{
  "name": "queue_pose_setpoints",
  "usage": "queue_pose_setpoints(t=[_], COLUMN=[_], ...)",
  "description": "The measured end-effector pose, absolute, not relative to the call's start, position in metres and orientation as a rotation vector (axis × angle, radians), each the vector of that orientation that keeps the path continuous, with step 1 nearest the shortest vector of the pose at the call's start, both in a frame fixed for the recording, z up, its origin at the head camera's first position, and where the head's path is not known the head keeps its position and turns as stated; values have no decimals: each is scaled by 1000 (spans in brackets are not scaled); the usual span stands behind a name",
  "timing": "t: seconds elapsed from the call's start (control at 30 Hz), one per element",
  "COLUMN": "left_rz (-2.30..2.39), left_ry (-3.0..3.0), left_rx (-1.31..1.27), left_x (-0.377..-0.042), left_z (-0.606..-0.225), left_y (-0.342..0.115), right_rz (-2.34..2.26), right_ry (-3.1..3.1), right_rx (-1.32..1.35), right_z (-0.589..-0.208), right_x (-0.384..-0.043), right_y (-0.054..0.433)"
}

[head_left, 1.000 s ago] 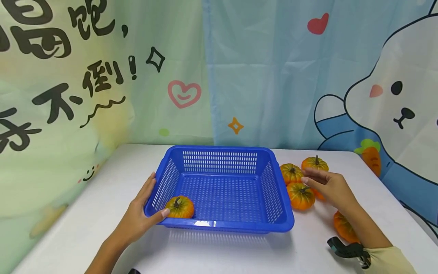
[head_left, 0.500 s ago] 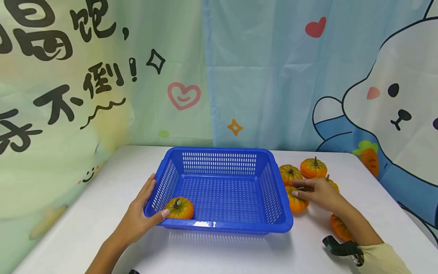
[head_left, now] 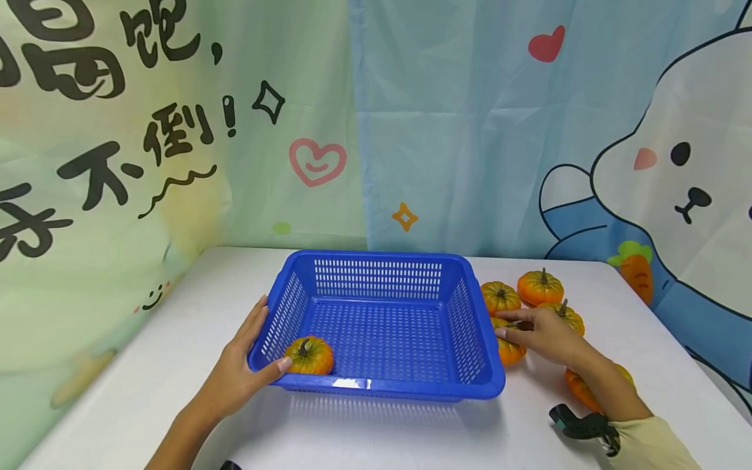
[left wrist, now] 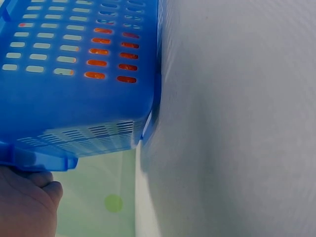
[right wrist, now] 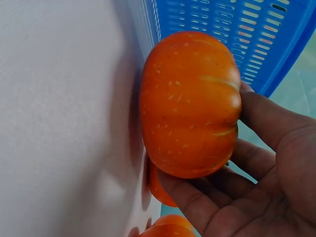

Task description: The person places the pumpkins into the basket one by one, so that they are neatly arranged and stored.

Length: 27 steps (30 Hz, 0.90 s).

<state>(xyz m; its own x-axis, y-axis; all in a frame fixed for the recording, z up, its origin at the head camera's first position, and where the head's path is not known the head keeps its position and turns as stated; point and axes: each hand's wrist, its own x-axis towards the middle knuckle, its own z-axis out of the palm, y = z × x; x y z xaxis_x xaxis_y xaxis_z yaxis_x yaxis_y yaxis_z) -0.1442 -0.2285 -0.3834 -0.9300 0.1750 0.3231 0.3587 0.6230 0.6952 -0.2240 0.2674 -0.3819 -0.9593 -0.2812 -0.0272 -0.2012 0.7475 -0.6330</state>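
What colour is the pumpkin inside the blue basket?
The pumpkin is orange, with greenish-yellow on top; the head view shows best.

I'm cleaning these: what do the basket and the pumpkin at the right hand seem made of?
Basket: likely moulded plastic, semi-gloss; bright rim highlight, regular slots.
Pumpkin: real rind or imitation, unclear; smooth, softly shiny surface with pale flecks.

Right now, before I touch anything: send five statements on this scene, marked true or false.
1. The left grip holds the rim of the blue basket. True.
2. The blue basket has solid walls. False: its walls are slotted.
3. A single pumpkin lies inside the blue basket. True.
4. The right grip reaches inside the blue basket. False: it holds an outer pumpkin, beside the basket.
5. Counting the held one, five pumpkins show outside the basket in the head view. True.
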Motion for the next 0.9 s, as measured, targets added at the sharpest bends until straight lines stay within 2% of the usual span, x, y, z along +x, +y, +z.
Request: queue_pose_setpoints(t=[0.3,0.6,0.9], left_rz=[-1196,-1185,-1195], left_ry=[-2613,-2627,-2626], left_rx=[-449,-438,-443], left_x=[-145,-144,-145], left_z=[-384,-383,-383], left_y=[-229,-228,-228], right_rz=[-1037,-1091,-1096], right_ry=[2893,2847,2915], right_rx=[-397,-206,-234], right_z=[-373,-358,-340], right_x=[-223,-221,-216], right_y=[267,267,273])
